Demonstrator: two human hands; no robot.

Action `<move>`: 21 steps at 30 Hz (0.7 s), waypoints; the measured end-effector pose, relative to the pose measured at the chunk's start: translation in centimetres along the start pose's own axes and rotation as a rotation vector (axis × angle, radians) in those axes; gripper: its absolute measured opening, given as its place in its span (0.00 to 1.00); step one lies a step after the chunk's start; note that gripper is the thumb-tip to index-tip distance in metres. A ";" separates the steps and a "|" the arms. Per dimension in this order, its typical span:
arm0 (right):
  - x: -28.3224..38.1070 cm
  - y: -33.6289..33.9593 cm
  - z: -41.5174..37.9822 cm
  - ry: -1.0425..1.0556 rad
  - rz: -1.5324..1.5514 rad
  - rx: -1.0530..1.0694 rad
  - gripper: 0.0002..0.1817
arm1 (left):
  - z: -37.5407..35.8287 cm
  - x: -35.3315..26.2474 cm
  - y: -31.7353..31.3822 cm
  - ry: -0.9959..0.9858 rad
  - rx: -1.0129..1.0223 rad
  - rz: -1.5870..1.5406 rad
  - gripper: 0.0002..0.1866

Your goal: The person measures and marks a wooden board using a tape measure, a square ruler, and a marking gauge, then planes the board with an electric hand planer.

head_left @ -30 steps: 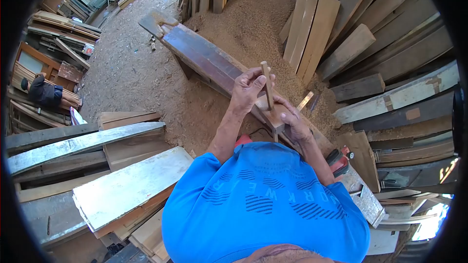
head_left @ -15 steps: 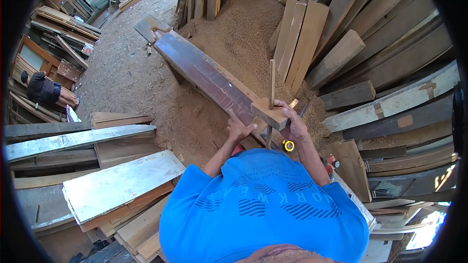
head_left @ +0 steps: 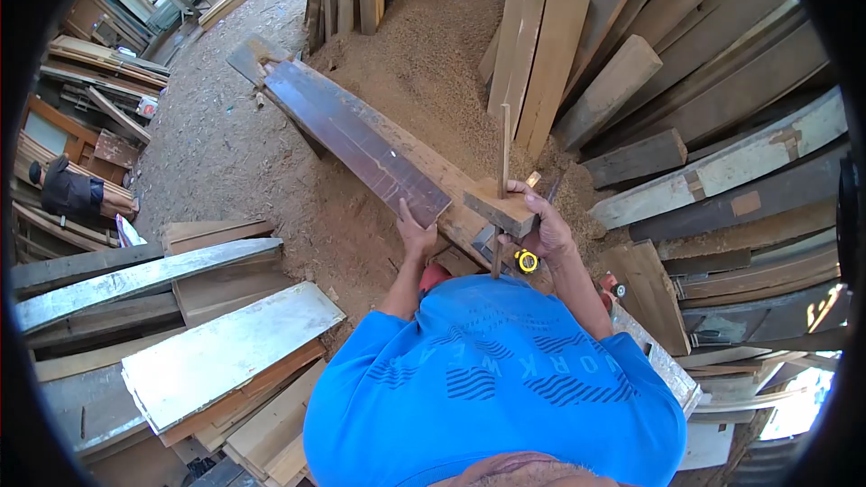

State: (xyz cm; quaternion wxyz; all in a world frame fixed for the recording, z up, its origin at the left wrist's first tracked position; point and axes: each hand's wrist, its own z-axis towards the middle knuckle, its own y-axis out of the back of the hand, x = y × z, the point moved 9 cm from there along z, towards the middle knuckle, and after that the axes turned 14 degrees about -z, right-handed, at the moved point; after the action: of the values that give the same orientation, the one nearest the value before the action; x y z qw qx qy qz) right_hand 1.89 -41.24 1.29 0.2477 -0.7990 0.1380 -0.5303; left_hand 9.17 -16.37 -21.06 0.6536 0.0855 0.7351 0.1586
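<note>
A long dark reddish-brown board [head_left: 361, 140] lies on a narrow wooden bench [head_left: 458, 179] running away to the upper left. My left hand [head_left: 417, 234] grips the board's near left edge, fingertips on its top face. My right hand [head_left: 548, 227] is closed around the right side of a thick wooden block [head_left: 499, 211] at the near end of the bench. A thin upright stick [head_left: 505, 149] appears to pass through this block and shows again below it. A yellow tape measure [head_left: 526, 261] sits just below my right hand.
Sawdust [head_left: 424, 45] is heaped behind the bench. Many planks [head_left: 550, 72] lean on the right. A white-faced panel [head_left: 230, 356] tops a wood stack at left. Another person [head_left: 77, 191] is bent over at far left. A red object [head_left: 434, 277] shows beside my shirt.
My left hand has shifted left, from spread fingers near the block to a grip on the board's edge. The board's near end now lies apart from the block, baring bench. The view has shifted slightly.
</note>
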 end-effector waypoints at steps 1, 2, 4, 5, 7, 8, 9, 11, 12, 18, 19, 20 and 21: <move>0.0 0.0 -0.2 -0.018 0.004 0.010 0.30 | -0.1 1.1 0.5 0.063 0.042 0.004 0.62; 0.0 0.2 -0.1 -0.010 -0.007 0.008 0.30 | 0.0 1.4 1.3 0.025 -0.016 -0.142 0.62; 0.0 0.3 0.6 -0.001 -0.034 0.017 0.30 | -0.1 2.1 3.3 -0.053 -0.152 -0.433 0.62; 0.1 0.1 0.9 0.000 -0.050 0.022 0.30 | -0.4 3.6 3.5 0.121 -0.160 -0.528 0.59; 0.5 -0.7 2.0 0.003 -0.085 0.046 0.29 | -1.3 6.0 3.6 0.462 -0.184 -0.724 0.54; 0.8 -0.8 2.7 0.011 -0.136 0.034 0.29 | -1.0 6.1 3.4 0.491 -0.075 -0.809 0.50; 1.1 -0.9 3.5 0.021 -0.187 0.023 0.28 | -0.6 6.2 3.3 0.515 0.036 -0.892 0.45; 2.7 -2.1 5.0 0.041 -0.332 -0.001 0.26 | -0.6 3.9 4.0 0.501 0.150 -1.049 0.36; 3.8 -2.8 5.5 0.074 -0.507 -0.006 0.25 | -1.7 -0.8 5.5 0.466 0.147 -1.122 0.31; 8.6 -9.6 9.7 0.362 -1.254 0.066 0.28 | -4.1 -17.6 14.4 0.189 0.235 -1.556 0.31; 8.3 -10.6 10.6 0.264 -1.218 0.116 0.30 | -4.0 -19.8 15.1 0.147 0.243 -1.636 0.31; 8.7 -12.4 11.0 0.282 -1.243 0.164 0.30 | -3.7 -21.3 15.8 0.103 0.253 -1.716 0.32; 9.0 -14.2 11.5 0.300 -1.268 0.211 0.31 | -3.0 -21.5 16.1 0.055 0.329 -1.766 0.35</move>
State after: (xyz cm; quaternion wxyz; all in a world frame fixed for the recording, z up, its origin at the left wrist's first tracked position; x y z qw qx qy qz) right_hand 15.39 -30.80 12.36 -0.0575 -0.6142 -0.3789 -0.6899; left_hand 7.66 -8.84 4.84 0.4990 -0.4222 0.5619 -0.5071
